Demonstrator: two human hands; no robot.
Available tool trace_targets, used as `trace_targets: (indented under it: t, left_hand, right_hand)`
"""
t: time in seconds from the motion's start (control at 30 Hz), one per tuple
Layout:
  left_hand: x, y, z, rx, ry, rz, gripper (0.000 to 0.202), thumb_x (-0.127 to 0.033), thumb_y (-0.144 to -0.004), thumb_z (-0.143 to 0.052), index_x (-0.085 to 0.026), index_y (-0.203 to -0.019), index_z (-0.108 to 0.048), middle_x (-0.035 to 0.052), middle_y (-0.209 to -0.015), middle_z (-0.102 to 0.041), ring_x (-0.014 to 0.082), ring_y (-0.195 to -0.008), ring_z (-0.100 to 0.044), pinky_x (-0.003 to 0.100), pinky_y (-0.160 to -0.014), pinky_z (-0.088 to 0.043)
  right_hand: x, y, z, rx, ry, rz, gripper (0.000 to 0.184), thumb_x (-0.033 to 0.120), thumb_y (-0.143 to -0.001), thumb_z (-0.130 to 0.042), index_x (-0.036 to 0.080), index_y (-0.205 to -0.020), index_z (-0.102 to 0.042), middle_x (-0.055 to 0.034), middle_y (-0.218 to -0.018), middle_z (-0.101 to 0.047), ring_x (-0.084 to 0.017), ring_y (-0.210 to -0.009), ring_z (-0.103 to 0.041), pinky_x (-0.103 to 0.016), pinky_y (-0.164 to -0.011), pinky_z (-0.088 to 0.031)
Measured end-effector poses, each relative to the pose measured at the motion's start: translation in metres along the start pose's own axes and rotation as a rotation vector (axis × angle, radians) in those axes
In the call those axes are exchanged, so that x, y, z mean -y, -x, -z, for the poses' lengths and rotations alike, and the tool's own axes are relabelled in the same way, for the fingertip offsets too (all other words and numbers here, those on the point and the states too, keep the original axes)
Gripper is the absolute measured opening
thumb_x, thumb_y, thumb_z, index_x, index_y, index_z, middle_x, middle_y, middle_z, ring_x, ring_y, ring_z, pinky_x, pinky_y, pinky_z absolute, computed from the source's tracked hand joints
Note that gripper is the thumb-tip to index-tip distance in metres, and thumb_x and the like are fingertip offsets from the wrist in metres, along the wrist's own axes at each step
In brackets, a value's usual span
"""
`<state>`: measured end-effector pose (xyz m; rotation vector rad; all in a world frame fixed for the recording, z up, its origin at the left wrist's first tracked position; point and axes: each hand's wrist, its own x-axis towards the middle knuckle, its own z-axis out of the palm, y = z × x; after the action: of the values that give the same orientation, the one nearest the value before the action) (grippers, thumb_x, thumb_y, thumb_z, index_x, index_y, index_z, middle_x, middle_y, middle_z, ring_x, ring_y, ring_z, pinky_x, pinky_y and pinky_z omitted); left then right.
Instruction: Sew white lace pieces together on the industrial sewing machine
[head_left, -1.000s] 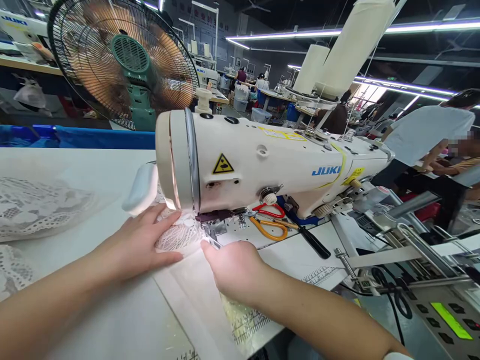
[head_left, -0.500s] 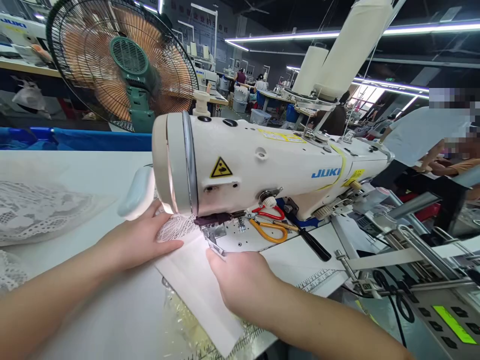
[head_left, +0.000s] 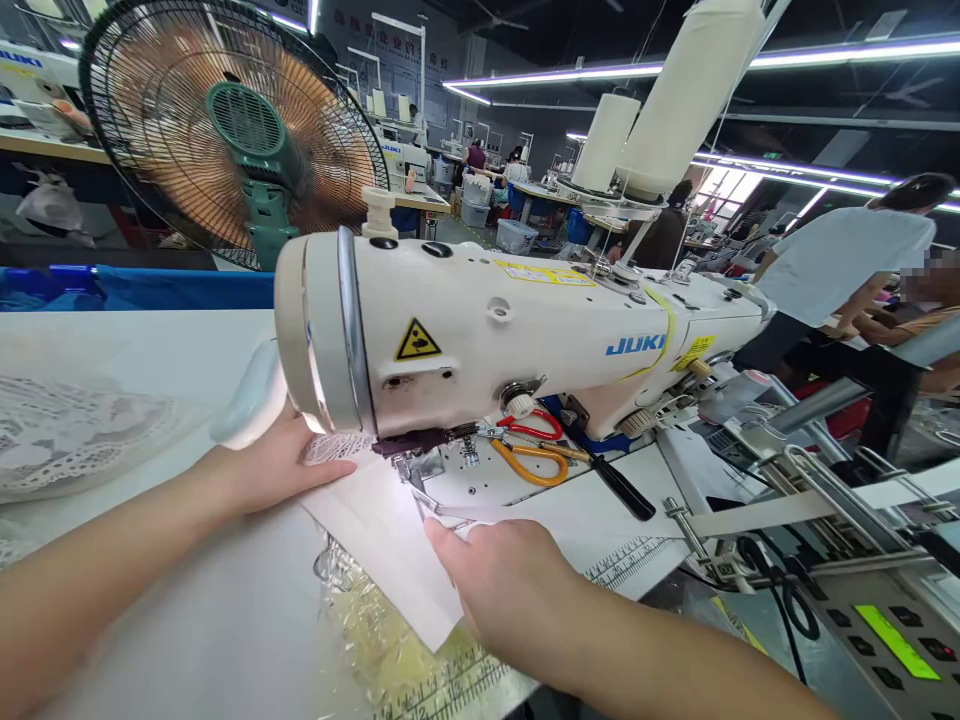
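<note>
Left hand [head_left: 281, 465] is being laid flat, fingers spread, on the lace [head_left: 330, 447] and white fabric [head_left: 382, 540] at the machine [head_left: 480, 340] head. Right hand [head_left: 510, 585] is being pressed palm-down on the fabric's near edge, fingers closed together, gripping nothing visible. Fabric: plain white, flat, being fed under the presser foot [head_left: 416, 470], lace edge lying beneath the needle area. Scissors [head_left: 532, 450] are lying behind.

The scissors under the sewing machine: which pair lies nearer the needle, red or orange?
The orange scissors: their handle lies lower and further left, closer to the needle than the red scissors behind them.
</note>
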<state>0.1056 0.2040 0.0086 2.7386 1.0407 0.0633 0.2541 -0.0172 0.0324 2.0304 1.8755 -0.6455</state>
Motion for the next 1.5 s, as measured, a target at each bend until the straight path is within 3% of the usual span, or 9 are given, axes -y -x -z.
trace_targets:
  t: [0.07, 0.13, 0.23, 0.3, 0.37, 0.53, 0.83, 1.03, 1.5]
  left_hand:
    - [-0.008, 0.01, 0.005, 0.025, -0.063, 0.045, 0.06, -0.049, -0.093, -0.041, -0.006, -0.132, -0.053, 0.0215, -0.126, -0.064, 0.0451, -0.124, -0.056, 0.052, -0.097, -0.05]
    - [-0.02, 0.029, 0.001, -0.047, -0.125, -0.017, 0.05, -0.046, -0.1, -0.031, -0.01, -0.117, -0.062, 0.02, -0.118, -0.066, 0.042, -0.112, -0.062, 0.05, -0.085, -0.053]
    - [-0.045, 0.065, -0.023, -0.218, -0.033, -0.383, 0.043, -0.027, -0.103, -0.025, -0.016, -0.105, -0.066, 0.0145, -0.117, -0.067, 0.027, -0.1, -0.065, 0.039, -0.083, -0.054]
    - [-0.06, 0.084, -0.041, -0.203, 0.063, -0.601, 0.035, -0.019, -0.099, -0.033, -0.02, -0.106, -0.067, 0.0096, -0.102, -0.069, 0.0215, -0.085, -0.064, 0.035, -0.076, -0.053]
    - [-0.07, 0.096, -0.054, -0.149, 0.105, -0.694, 0.026, -0.019, -0.094, -0.044, -0.023, -0.1, -0.068, 0.0066, -0.094, -0.068, 0.0205, -0.078, -0.062, 0.034, -0.074, -0.051]
    - [-0.073, 0.108, -0.055, -0.087, 0.119, -0.684, 0.018, -0.022, -0.091, -0.054, -0.025, -0.101, -0.069, 0.0059, -0.105, -0.071, 0.0226, -0.089, -0.064, 0.035, -0.082, -0.05]
    - [-0.066, 0.122, -0.052, -0.099, 0.119, -0.717, 0.028, -0.031, -0.093, -0.051, -0.027, -0.116, -0.068, 0.0022, -0.125, -0.072, 0.0228, -0.099, -0.064, 0.039, -0.093, -0.046]
    - [-0.06, 0.112, -0.05, -0.083, 0.135, -0.73, 0.025, -0.028, -0.089, -0.057, -0.028, -0.111, -0.069, 0.0039, -0.123, -0.072, 0.0231, -0.096, -0.063, 0.038, -0.09, -0.046]
    - [-0.044, 0.081, -0.038, -0.106, 0.082, -0.779, 0.023, -0.018, -0.093, -0.043, -0.023, -0.099, -0.064, 0.0008, -0.119, -0.073, 0.0228, -0.094, -0.063, 0.041, -0.088, -0.04]
  right_hand:
    - [-0.004, 0.004, -0.002, -0.028, -0.016, 0.032, 0.078, 0.01, -0.082, -0.06, 0.021, -0.155, -0.035, -0.0124, -0.105, -0.072, -0.024, -0.087, -0.069, -0.027, -0.053, -0.036]
    - [-0.01, 0.009, -0.007, -0.092, -0.031, 0.091, 0.066, 0.008, -0.08, -0.058, 0.021, -0.144, -0.048, -0.0099, -0.1, -0.07, -0.023, -0.085, -0.066, -0.027, -0.055, -0.035]
    - [-0.021, 0.017, -0.018, -0.201, -0.026, 0.192, 0.043, 0.007, -0.08, -0.055, 0.023, -0.119, -0.064, -0.0058, -0.095, -0.065, -0.02, -0.082, -0.061, -0.028, -0.059, -0.034]
    - [-0.027, 0.022, -0.025, -0.245, -0.03, 0.242, 0.036, 0.006, -0.082, -0.053, 0.024, -0.11, -0.066, -0.0043, -0.096, -0.063, -0.019, -0.083, -0.059, -0.027, -0.062, -0.036]
    - [-0.031, 0.025, -0.031, -0.272, -0.046, 0.272, 0.037, 0.006, -0.083, -0.053, 0.025, -0.112, -0.066, -0.0043, -0.099, -0.062, -0.019, -0.087, -0.057, -0.027, -0.066, -0.038]
    - [-0.032, 0.026, -0.042, -0.307, -0.025, 0.333, 0.046, 0.011, -0.087, -0.055, 0.03, -0.128, -0.06, -0.0061, -0.111, -0.06, -0.021, -0.098, -0.056, -0.028, -0.077, -0.042]
    - [-0.03, 0.026, -0.044, -0.305, 0.059, 0.36, 0.03, 0.015, -0.091, -0.054, 0.027, -0.118, -0.06, -0.0049, -0.114, -0.059, -0.021, -0.098, -0.056, -0.03, -0.078, -0.042]
    - [-0.027, 0.021, -0.038, -0.309, 0.073, 0.344, 0.029, 0.014, -0.09, -0.055, 0.025, -0.116, -0.062, -0.0046, -0.108, -0.06, -0.02, -0.094, -0.054, -0.029, -0.074, -0.038]
    - [-0.023, -0.012, -0.019, -0.312, 0.182, 0.291, 0.021, 0.012, -0.085, -0.055, 0.022, -0.103, -0.061, -0.004, -0.088, -0.055, -0.017, -0.073, -0.046, -0.029, -0.057, -0.022]
